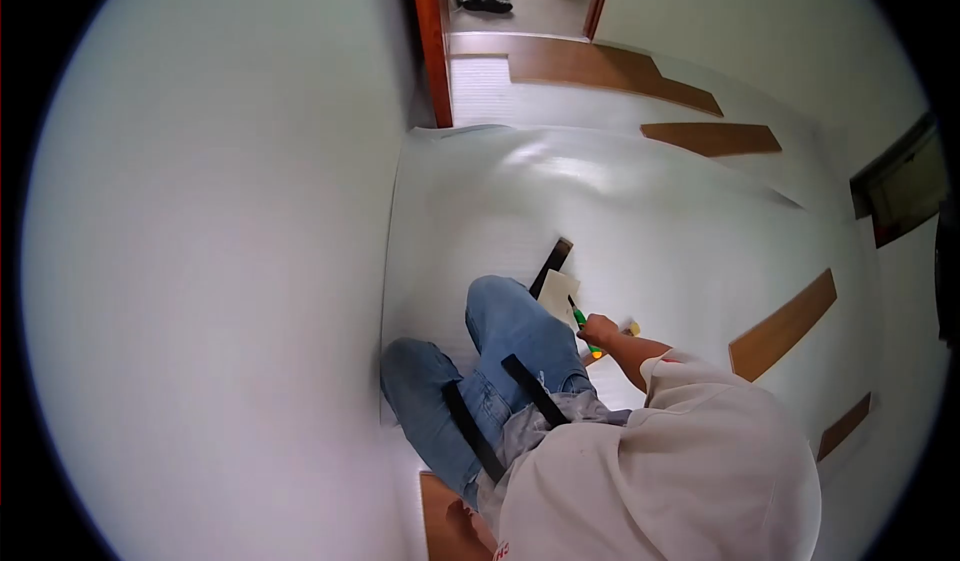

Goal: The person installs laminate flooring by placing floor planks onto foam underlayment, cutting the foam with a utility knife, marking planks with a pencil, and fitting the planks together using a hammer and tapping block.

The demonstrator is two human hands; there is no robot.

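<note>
My right hand (pixel 600 331) is closed around a green utility knife (pixel 581 318) with a yellow end, its tip pointing away from me. Just past the tip, beside my knee, lies a pale flat piece (pixel 557 294). A dark strip (pixel 551 264) with a brownish end lies partly under or against it. Near my right wrist is a small yellow-ended object (pixel 631 329), mostly hidden by the arm. Low in the view, my left hand (pixel 461 517) is at a brown floor plank (pixel 437 527); shadow and my body hide its fingers.
White underlay (pixel 640 211) covers the floor, with a plain wall (pixel 220 261) close at my left. Several loose brown planks (pixel 785 326) lie to the right and by the doorway frame (pixel 432 51). Dark shoes (pixel 487 3) stand beyond the doorway. A dark-framed opening (pixel 900 186) is at right.
</note>
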